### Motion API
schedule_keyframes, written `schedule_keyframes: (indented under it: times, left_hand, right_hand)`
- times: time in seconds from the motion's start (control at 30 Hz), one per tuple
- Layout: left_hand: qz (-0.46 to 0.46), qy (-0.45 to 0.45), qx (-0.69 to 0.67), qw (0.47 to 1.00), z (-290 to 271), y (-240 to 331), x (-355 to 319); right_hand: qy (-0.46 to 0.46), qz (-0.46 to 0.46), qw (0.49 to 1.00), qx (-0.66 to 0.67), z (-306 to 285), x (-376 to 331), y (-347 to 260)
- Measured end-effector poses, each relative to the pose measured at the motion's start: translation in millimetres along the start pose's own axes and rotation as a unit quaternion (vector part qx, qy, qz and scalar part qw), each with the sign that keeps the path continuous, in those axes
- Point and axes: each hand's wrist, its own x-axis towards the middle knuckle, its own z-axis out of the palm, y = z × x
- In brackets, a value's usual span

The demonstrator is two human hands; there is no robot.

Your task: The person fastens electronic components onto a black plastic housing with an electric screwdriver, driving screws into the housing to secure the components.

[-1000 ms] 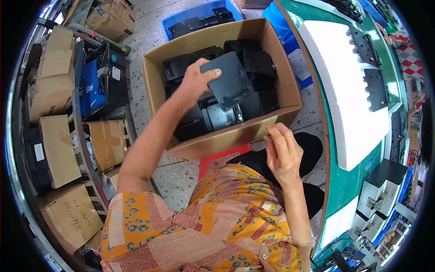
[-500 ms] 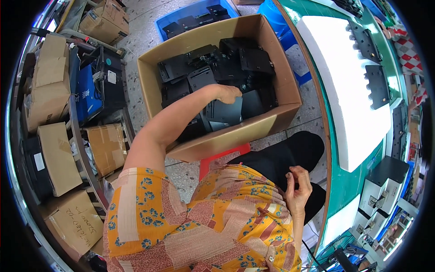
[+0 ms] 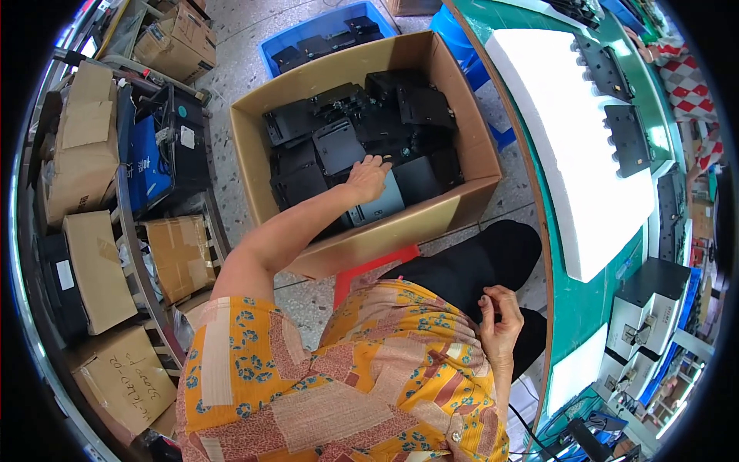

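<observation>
My left hand (image 3: 369, 177) reaches down into a large cardboard box (image 3: 362, 237). Its fingers are stretched out over a grey metal plate (image 3: 380, 203) near the box's close wall, touching its upper part without wrapping round it. Beside and beyond this plate lie several black metal parts, among them a slotted plate (image 3: 339, 145); they overlap in a loose pile. By my thigh, my right hand (image 3: 502, 319) is held with its fingers curled in toward the thumb, and nothing shows in it.
A blue bin (image 3: 269, 63) with black parts stands behind the box, and a red stool (image 3: 354, 279) is partly under its near side. To the right, a green bench (image 3: 566, 339) bears white foam (image 3: 570, 177) and black brackets (image 3: 627, 138). Shelves with cartons (image 3: 181, 254) line the left.
My left hand has shifted slightly left and its fingers have spread over the grey plate, which it held by the edge before. The plate now lies flatter. My right hand stays by my thigh.
</observation>
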Motion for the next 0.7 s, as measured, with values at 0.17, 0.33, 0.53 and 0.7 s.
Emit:
schedule_keyframes:
  times: [0.17,0.33,0.53,0.7]
  left_hand:
    - [0.016,0.044,-0.125,0.991,21,-30,-20]
    - [-0.025,0.222,-0.206,0.953,23,-1,-32]
    - [0.058,0.368,-0.396,0.839,9,79,-109]
    - [0.076,0.189,-0.465,0.862,44,135,-123]
  right_hand:
    - [0.003,0.023,1.0,0.012,1,-12,0]
    - [0.059,0.216,0.963,0.151,-1,-47,43]
    - [0.267,0.339,0.89,0.15,54,-72,202]
    - [0.252,0.571,0.642,0.446,63,-31,248]
